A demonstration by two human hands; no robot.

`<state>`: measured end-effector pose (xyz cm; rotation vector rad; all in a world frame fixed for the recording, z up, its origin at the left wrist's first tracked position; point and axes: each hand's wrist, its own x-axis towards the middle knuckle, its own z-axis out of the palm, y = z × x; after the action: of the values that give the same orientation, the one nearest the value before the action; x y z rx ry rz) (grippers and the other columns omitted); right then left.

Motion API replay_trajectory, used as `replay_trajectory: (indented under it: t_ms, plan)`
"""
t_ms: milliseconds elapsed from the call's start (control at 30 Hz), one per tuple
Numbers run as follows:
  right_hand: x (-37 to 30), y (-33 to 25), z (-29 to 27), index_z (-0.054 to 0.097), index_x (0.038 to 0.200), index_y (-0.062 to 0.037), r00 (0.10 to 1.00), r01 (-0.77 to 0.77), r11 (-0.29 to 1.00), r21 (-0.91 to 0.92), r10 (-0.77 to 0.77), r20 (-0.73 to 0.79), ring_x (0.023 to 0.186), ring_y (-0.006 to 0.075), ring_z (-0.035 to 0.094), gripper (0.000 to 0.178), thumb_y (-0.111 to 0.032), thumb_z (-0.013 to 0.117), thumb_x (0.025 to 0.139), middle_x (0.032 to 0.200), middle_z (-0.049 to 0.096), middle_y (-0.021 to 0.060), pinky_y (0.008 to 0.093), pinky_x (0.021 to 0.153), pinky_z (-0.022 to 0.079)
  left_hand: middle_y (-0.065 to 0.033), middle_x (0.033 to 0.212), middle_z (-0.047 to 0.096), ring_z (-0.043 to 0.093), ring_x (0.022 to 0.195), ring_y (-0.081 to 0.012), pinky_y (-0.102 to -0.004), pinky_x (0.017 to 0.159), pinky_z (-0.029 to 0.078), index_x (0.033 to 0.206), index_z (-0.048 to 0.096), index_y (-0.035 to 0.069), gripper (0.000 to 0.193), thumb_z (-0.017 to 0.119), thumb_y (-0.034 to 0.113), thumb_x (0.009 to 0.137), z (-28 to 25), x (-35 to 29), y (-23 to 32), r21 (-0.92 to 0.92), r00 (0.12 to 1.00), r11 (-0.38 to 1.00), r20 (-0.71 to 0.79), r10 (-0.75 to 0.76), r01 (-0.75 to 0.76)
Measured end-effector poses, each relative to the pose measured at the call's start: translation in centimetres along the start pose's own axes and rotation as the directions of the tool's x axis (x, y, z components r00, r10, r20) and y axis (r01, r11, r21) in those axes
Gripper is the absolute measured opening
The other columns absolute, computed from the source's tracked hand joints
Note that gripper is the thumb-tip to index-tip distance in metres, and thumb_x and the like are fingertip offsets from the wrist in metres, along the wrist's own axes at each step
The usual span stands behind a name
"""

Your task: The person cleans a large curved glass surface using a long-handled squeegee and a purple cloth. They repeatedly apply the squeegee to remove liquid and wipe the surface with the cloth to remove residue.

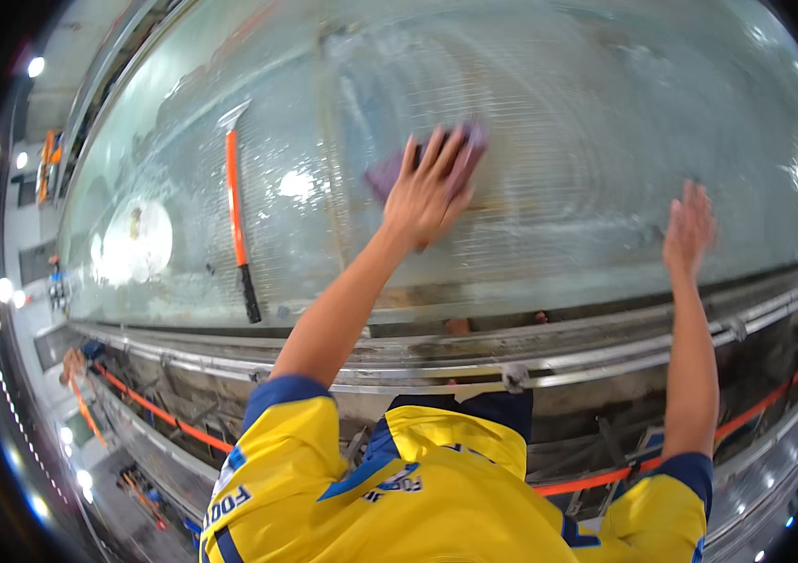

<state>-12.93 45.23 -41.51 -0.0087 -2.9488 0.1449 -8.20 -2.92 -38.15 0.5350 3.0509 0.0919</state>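
Note:
My left hand presses a folded purple cloth against a large wet glass sheet. Its fingers reach over the cloth, and part of the fabric bunches beside the fingertips. Curved streaks and wet smears mark the glass around it. Well over to the right, my right hand is stretched out flat at the glass, slightly blurred and holding nothing. Whether its palm touches the surface I cannot tell. To the left of my left forearm lies a long-handled scraper with an orange shaft, a black grip and a metal head.
Metal rails run along the near edge of the glass, close to my body. An orange strap or bar crosses below them. Another person's hand shows at the far left. Bright lamps reflect in the glass.

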Motion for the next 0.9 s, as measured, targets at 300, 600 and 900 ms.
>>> replay_trajectory:
  t_ms: [300, 600, 900]
  plan:
    - [1.2, 5.4, -3.0, 0.021, 0.161, -0.0209, 0.974, -0.122, 0.973, -0.194, 0.155, 0.163, 0.155, 0.0345, 0.011, 0.064, -0.053, 0.028, 0.107, 0.166, 0.018, 0.0163, 0.0550, 0.124, 0.006, -0.0133, 0.166, 0.023, 0.013, 0.155, -0.0379, -0.0639, 0.122, 0.003, 0.155, 0.039, 0.017, 0.074, 0.056, 0.050, 0.090, -2.7, -15.8, 2.0, -0.151, 0.946, 0.977, 0.265, 0.188, -0.152]
    - [0.1, 6.9, -1.0, 0.013, 0.162, -0.0110, 0.928, -0.326, 0.840, 0.433, 0.372, -0.023, 0.156, 0.0322, 0.007, 0.070, -0.051, 0.027, 0.107, 0.168, 0.012, 0.0176, 0.0483, 0.126, 0.003, -0.0139, 0.169, 0.005, 0.004, 0.155, -0.0381, -0.0640, 0.120, 0.004, 0.161, 0.024, 0.023, 0.073, 0.048, 0.052, 0.098, -2.1, 6.2, 19.8, -0.055, 0.884, 0.950, 0.353, 0.305, -0.306]
    - [-3.2, 7.7, -2.8, 0.025, 0.159, -0.0038, 0.948, -0.240, 0.792, 0.561, 0.316, -0.040, 0.154, 0.0355, 0.014, 0.064, -0.043, 0.032, 0.109, 0.165, 0.020, 0.0223, 0.0480, 0.124, 0.009, -0.0076, 0.166, 0.027, 0.016, 0.155, -0.0304, -0.0596, 0.123, 0.004, 0.157, 0.035, 0.021, 0.059, 0.035, 0.045, 0.104, 2.7, 19.1, 34.9, -0.297, 0.923, 0.878, -0.209, 0.323, -0.375]
